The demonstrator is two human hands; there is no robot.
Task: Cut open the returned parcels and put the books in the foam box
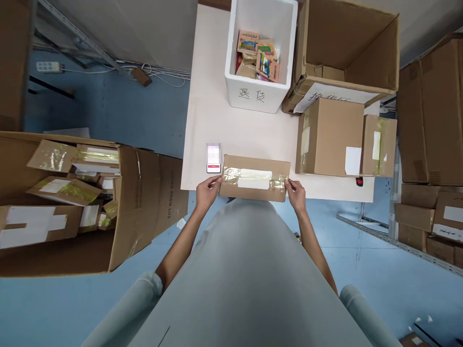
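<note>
A flat cardboard box (231, 192) lies at the near edge of the white table, with shiny tape and a white label along its top. My left hand (207, 193) grips its left end, and my right hand (296, 193) grips the right end, both with thumb and fingers closed on the cardboard. Just beyond my left hand rests a phone (213, 158) with a lit screen.
A white foam bin (258, 96) with small colourful packs stands at the back beside a large open carton (354, 82). Taped boxes (336, 137) sit on the table's right side. At left is a big carton (144, 193) full of parcels; shelves (427, 212) hold boxes at right.
</note>
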